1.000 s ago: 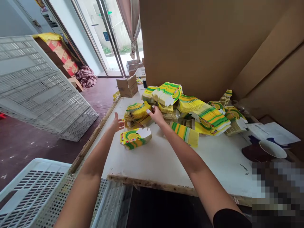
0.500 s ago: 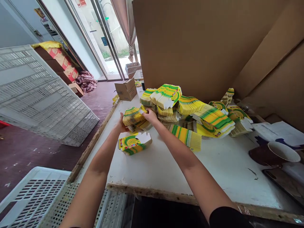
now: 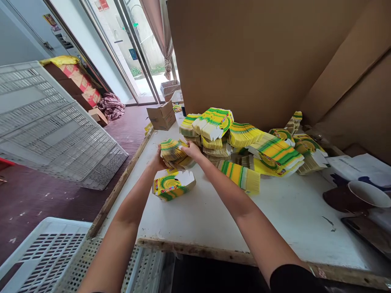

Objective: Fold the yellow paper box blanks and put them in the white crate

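Observation:
Between my two hands is a fanned stack of flat yellow-and-green cartons, over the left part of the white table. My left hand grips the stack's left end, its fingers partly hidden behind the cartons. At the right end my right hand is closed on the edges, thumb on top. Just nearer to me lies a small carton stack with white flaps pointing up and right. Right of my right hand, more carton stacks are piled up, and a spread stack lies beside my forearm.
A brown mug and a dark phone are at the right. An opened cardboard box stands on the table's far left corner. White plastic crates lean at the left, and a large cardboard sheet rises behind.
The held stack has tipped slightly and shifted a little right, with my left hand moving along with it. My right hand stays on its right end. The other cartons look unmoved.

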Demonstrator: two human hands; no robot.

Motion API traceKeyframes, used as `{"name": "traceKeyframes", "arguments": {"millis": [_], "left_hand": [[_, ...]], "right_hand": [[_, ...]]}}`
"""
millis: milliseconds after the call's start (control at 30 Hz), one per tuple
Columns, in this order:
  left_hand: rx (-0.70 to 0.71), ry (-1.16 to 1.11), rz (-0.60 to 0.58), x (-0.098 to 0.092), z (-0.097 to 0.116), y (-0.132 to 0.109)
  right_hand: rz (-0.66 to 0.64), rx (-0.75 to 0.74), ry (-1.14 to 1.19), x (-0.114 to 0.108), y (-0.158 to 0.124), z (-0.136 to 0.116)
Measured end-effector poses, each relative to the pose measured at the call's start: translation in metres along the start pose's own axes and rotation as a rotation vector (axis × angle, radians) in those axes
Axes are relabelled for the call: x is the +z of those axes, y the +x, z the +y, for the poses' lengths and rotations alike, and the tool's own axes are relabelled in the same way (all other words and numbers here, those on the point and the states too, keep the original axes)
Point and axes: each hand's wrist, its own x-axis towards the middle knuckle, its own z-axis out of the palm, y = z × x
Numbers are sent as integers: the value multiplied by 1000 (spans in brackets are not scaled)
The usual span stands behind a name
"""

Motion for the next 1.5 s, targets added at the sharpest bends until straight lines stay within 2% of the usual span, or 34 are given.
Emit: {"name": "traceKeyframes", "arguments": {"millis": [100, 233, 500, 700, 900, 1033, 1200, 1333, 1433, 1500], "left_hand": [[-13, -48, -51, 7, 1, -6], [-14, -68, -9, 14, 2, -12], [23, 0, -58, 22, 3, -14], [38, -40, 2, 24, 5, -15], [172, -214, 35, 12, 2, -29], [341, -307, 103, 9, 2, -42], [599, -254, 132, 16, 10, -60], [759, -151, 117, 34, 24, -86], [753, -73, 164, 57, 27, -114], [730, -78, 134, 74, 19, -133]], "right_hand": [[-2, -9, 10, 2, 4, 4], [-10, -8, 10, 3, 9, 7], [-37, -13, -4, 10, 12, 4], [-56, -79, -25, 27, 3, -7], [-49, -209, 36, 51, -6, -12], [-66, -237, 126, 55, -7, -12], [-41, -296, 205, 48, -12, -25], [53, -359, 320, 36, -25, -42], [135, -428, 371, 16, -48, -50], [145, -464, 401, -3, -69, -48]]}}
